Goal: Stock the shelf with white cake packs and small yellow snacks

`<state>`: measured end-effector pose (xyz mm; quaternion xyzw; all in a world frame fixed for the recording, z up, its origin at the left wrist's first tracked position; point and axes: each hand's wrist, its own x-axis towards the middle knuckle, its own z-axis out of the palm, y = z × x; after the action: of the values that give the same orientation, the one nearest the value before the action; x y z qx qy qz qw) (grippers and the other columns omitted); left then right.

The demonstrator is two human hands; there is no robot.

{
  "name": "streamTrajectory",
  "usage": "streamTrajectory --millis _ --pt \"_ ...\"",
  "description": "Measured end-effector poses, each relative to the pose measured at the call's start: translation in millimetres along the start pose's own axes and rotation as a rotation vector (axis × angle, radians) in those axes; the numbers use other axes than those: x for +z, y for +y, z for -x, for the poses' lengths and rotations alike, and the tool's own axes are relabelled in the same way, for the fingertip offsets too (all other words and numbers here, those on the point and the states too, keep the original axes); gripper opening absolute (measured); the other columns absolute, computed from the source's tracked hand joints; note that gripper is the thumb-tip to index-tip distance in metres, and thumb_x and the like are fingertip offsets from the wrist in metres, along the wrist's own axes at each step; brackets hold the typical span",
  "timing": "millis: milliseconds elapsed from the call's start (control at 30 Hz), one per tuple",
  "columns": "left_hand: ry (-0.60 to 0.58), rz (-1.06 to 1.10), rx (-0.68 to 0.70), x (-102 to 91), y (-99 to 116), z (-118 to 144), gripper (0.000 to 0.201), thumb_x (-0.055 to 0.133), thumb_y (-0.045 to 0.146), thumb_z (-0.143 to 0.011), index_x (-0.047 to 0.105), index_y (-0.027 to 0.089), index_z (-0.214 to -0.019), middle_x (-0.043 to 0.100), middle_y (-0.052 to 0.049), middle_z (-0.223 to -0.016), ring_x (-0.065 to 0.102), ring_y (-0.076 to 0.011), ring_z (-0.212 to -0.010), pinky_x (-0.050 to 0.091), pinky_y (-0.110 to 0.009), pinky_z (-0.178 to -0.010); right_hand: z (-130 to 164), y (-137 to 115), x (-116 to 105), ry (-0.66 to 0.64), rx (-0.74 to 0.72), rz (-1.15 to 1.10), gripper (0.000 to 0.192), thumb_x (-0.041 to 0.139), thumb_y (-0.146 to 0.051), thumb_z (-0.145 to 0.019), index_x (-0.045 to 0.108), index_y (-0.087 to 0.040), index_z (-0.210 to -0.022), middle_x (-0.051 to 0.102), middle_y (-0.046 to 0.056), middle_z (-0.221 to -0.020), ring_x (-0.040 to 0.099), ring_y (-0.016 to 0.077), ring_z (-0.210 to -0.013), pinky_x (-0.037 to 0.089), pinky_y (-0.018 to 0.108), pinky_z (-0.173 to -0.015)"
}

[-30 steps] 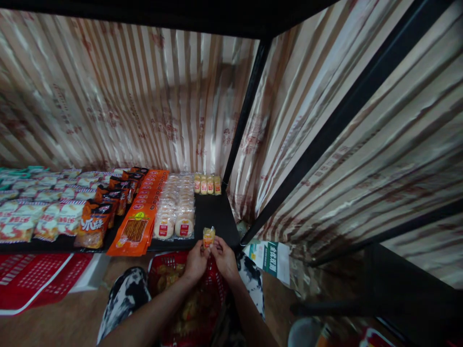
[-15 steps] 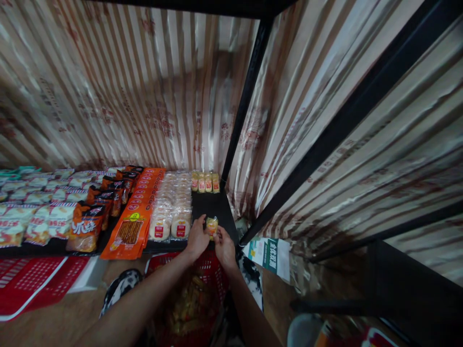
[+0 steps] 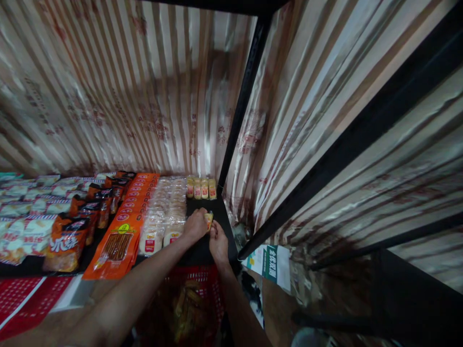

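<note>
Mid-frame, my left hand (image 3: 194, 225) and right hand (image 3: 218, 239) both pinch a yellow packet (image 3: 209, 220) above the shelf (image 3: 202, 250).

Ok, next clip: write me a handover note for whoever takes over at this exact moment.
Left hand and right hand together pinch one small yellow snack packet over the bare black shelf.
Done: four like packets stand in a row at the shelf's back; the other rows look stocked.
Left: this packet is not yet set down, and the red basket below holds more packets.
</note>
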<state>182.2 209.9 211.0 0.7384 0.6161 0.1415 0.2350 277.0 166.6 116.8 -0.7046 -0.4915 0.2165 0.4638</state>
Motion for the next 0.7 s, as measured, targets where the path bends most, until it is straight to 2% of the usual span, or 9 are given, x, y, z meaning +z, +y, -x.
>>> streamTrajectory --millis 100,267,433,567,700 --pt "0.047 -0.033 -0.001 -6.0 5 -15 0.029 0.042 0.018 -0.085 0.055 0.020 -0.111 0.062 -0.009 -0.109 0.062 -0.0188 -0.098 0.046 -0.026 -0.082 -15 4 10 0.086 -0.044 0.067 0.046 0.031 -0.018 -0.083 0.057 -0.005 -0.119 0.059 0.018 -0.121 0.055 0.0210 -0.114 0.042 0.035 -0.098" --pt "0.091 -0.042 -0.018 -19.8 14 -38 0.033 0.040 0.017 -0.085 0.056 0.017 -0.114 0.063 -0.011 -0.113 0.062 -0.0220 -0.099 0.047 -0.029 -0.081 -44 8 32 0.077 -0.098 0.220 0.054 0.032 -0.009 -0.079 0.045 0.000 -0.130 0.039 0.021 -0.141 0.035 0.0229 -0.133 0.034 0.037 -0.106" --pt "0.113 0.024 -0.053 -29.5 21 -60 0.036 0.041 0.017 -0.085 0.055 0.016 -0.118 0.063 -0.012 -0.117 0.062 -0.0214 -0.103 0.047 -0.028 -0.084 -79 14 53 0.038 -0.147 0.337 0.061 0.039 -0.007 -0.075 0.037 0.002 -0.136 0.032 0.022 -0.145 0.021 0.0263 -0.139 0.030 0.042 -0.108" --pt "0.142 0.030 -0.071 -31.6 25 -78 0.034 0.043 0.017 -0.084 0.057 0.018 -0.115 0.064 -0.011 -0.114 0.062 -0.0211 -0.104 0.047 -0.028 -0.084 -102 12 61 0.018 -0.163 0.377 0.067 0.043 -0.009 -0.075 0.029 0.002 -0.139 0.025 0.021 -0.148 0.016 0.0278 -0.140 0.030 0.041 -0.108" --pt "0.214 0.020 -0.051 -32.4 24 -93 0.034 0.042 0.017 -0.084 0.057 0.019 -0.115 0.065 -0.011 -0.112 0.062 -0.0217 -0.102 0.048 -0.029 -0.082 -113 4 64 0.067 -0.131 0.383 0.065 0.040 -0.008 -0.077 0.028 0.002 -0.140 0.025 0.020 -0.149 0.016 0.0248 -0.140 0.027 0.037 -0.110"
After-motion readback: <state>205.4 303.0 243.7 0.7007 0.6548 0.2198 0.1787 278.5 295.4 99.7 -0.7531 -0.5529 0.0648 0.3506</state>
